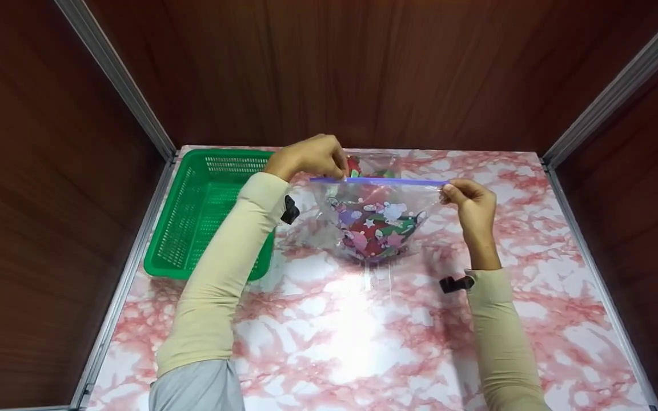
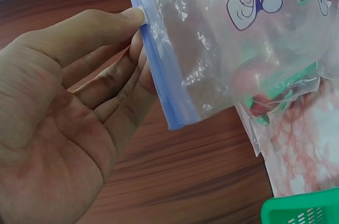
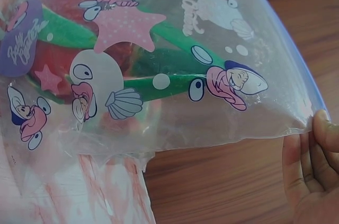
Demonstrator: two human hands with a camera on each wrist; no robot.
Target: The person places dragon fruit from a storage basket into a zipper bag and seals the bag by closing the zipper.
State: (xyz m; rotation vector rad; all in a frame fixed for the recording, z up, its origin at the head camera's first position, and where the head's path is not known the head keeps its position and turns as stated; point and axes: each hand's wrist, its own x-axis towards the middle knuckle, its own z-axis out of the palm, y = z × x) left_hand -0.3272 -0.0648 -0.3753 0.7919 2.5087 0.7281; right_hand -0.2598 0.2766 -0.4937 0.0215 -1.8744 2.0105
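A clear zip bag (image 1: 372,220) printed with cartoon faces, stars and shells hangs upright, its blue-purple zip strip (image 1: 397,181) stretched between my two hands. Inside show red and green items (image 3: 175,86), partly covered by the print. With thumb and fingertips, my left hand (image 1: 315,157) pinches a small white slider (image 2: 143,16) on the strip, a little in from the bag's left end. My right hand (image 1: 474,205) pinches the opposite top corner between thumb and fingers.
To the left stands a green basket (image 1: 160,270) with slotted sides, partly under my left forearm. Behind the held bag, another clear bag (image 1: 387,162) with red and green contents lies on the red-and-white marbled table (image 1: 306,319). Brown wood-look panels (image 1: 329,74) enclose the table at the back and sides.
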